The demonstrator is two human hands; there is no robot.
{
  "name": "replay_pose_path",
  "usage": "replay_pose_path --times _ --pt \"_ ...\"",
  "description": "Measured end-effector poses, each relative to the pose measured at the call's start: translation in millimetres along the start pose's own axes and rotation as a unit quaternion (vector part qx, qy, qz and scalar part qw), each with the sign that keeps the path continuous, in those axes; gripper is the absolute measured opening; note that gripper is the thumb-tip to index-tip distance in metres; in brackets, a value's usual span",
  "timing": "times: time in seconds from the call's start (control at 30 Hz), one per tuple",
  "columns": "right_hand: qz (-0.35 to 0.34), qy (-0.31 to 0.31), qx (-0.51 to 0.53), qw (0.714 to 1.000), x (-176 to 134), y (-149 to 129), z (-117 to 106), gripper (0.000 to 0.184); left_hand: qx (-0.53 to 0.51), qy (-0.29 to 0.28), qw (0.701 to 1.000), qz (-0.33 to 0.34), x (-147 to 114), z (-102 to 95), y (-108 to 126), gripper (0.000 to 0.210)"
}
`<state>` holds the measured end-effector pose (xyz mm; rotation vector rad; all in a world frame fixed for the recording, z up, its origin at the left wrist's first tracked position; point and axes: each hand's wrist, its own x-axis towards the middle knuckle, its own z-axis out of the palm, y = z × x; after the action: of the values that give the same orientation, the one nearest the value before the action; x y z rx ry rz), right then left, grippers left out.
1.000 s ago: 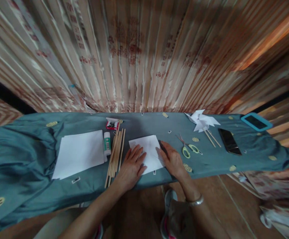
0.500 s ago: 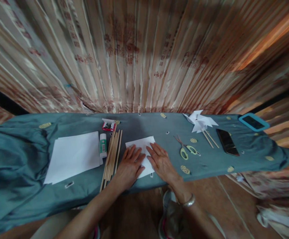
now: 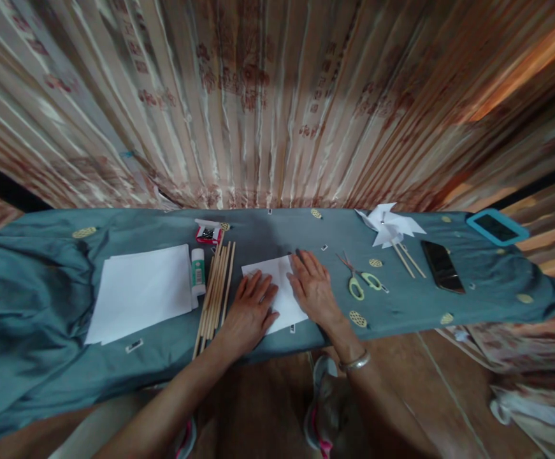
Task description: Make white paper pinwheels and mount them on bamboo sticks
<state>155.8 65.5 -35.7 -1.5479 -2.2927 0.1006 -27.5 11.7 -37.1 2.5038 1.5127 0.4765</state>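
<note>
A white sheet of paper lies on the cloth-covered table in front of me. My left hand rests flat on its left part, fingers stretched out. At the paper's right edge, my right hand lies with fingers extended, the fingertips near the upper right corner. Both palms face down, and neither hand grips anything. Just left of my left hand is a bundle of thin wooden sticks. Scissors with yellow-green handles lie to the right of my right hand, with the blades pointing away from me.
At the left are a stack of white paper, a glue stick and a small red box of metal pieces. To the right lie a paper pinwheel on sticks, a black phone and a blue-framed device. A curtain hangs behind.
My right hand has slid away from me along the paper's right side. My left hand stays on the paper. The view has shifted slightly.
</note>
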Motion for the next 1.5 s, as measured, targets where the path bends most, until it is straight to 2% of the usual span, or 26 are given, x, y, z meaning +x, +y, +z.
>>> replay_pose_path --times 0.17,0.27,0.37,0.47,0.6,0.67,0.8,0.93,1.07,1.27,1.37,1.5 --pt "0.008 -0.018 0.006 1.000 0.8 5.8 8.9 0.045 -0.004 -0.002 1.000 -0.009 0.4 -0.4 2.9 0.044" --pt "0.020 0.016 0.030 0.999 0.7 7.0 8.7 0.050 -0.010 0.007 1.000 -0.006 -0.3 -3.1 3.4 0.050" --pt "0.012 0.065 0.054 0.996 2.7 3.3 6.7 0.051 -0.013 0.044 0.999 -0.006 -2.1 -9.6 1.7 0.053" --pt "-0.008 0.083 0.074 0.994 4.4 -5.2 8.0 0.048 -0.014 0.076 0.997 -0.019 -5.5 -18.1 -2.6 0.052" --pt "-0.043 0.048 0.101 0.993 1.7 -19.0 14.7 0.044 -0.026 0.111 0.993 -0.032 -10.1 -27.8 -19.0 0.051" --pt "-0.057 0.035 0.109 0.992 -0.5 -24.3 17.7 0.043 -0.035 0.162 0.985 -0.040 -11.7 -32.3 -33.4 0.048" --pt "-0.073 0.041 0.124 0.989 -0.7 -29.8 18.5 0.040 -0.040 0.249 0.964 -0.080 -14.6 -44.2 -65.2 0.044" --pt "-0.072 0.045 0.159 0.984 3.5 -36.9 12.4 0.039 -0.061 0.298 0.946 -0.110 -18.9 -58.6 -85.0 0.043" --pt "-0.074 0.032 0.196 0.977 3.0 -56.6 8.1 0.036 -0.088 0.316 0.934 -0.143 -24.3 -71.6 -91.0 0.044" --pt "-0.107 0.001 0.227 0.968 3.2 -90.0 15.3 0.034 -0.137 0.354 0.903 -0.202 -33.0 -81.2 -95.0 0.043" --pt "-0.122 -0.019 0.227 0.966 18.1 -100.4 17.2 0.033 -0.156 0.373 0.890 -0.211 -35.5 -81.6 -98.4 0.043" --pt "-0.133 -0.033 0.215 0.967 57.3 -112.0 15.6 0.029 -0.204 0.385 0.874 -0.215 -36.7 -81.4 -99.8 0.043"
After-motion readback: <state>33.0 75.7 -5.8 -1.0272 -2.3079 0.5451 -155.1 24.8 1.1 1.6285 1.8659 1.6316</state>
